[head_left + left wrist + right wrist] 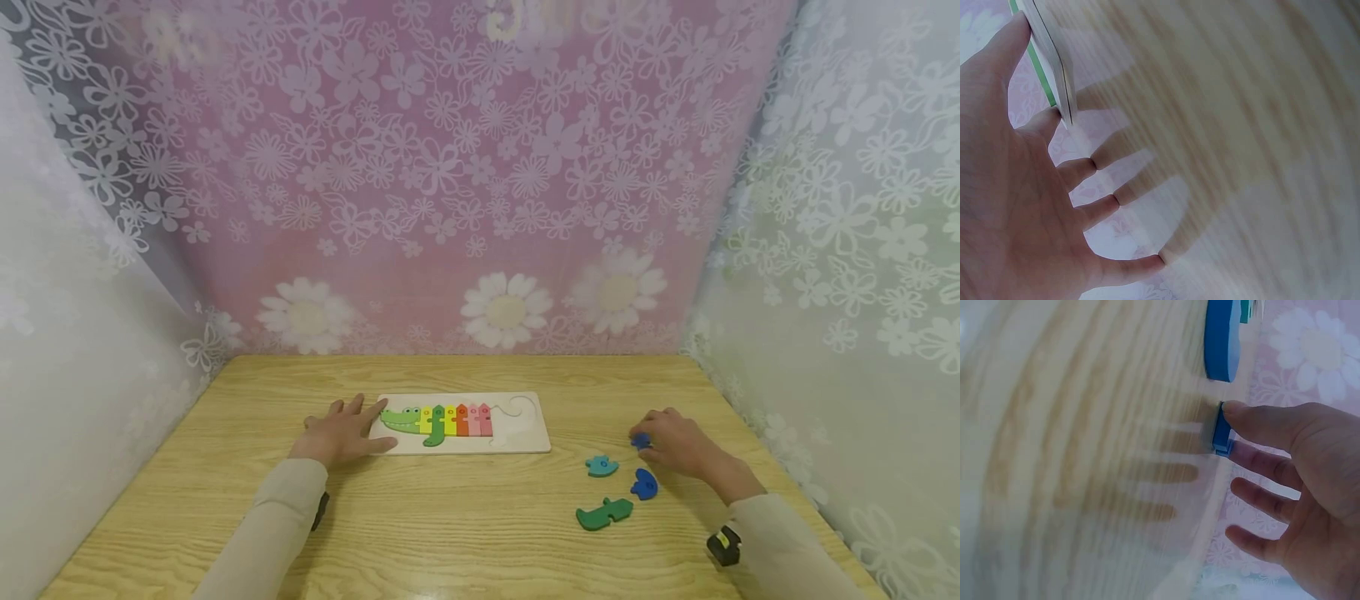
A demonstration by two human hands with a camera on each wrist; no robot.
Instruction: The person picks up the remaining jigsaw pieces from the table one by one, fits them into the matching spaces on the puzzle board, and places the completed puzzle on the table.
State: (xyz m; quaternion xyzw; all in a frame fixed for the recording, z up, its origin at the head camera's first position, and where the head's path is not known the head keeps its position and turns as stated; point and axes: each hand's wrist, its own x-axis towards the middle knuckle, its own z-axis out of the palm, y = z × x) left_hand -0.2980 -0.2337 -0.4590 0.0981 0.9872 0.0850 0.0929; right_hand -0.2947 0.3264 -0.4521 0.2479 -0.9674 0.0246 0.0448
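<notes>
The wooden puzzle board (536, 425) lies flat on the table, its left half and middle filled with a green crocodile head (401, 422) and several coloured body pieces. My left hand (341, 435) rests at the board's left end with spread fingers; thumb and index finger touch its edge, the other fingertips the table. Off to the right, my right hand (678, 443) pinches a small dark blue puzzle piece (1222, 430) between thumb and index finger, low over the tabletop. Whether that piece touches the wood I cannot tell. Its remaining fingers are loosely extended.
Near the right hand lie a teal puzzle piece (601, 467), a curved blue piece (644, 484) and a long dark green piece (604, 514). Flower-patterned curtains (487, 208) stand behind and at both sides of the wooden table (450, 525).
</notes>
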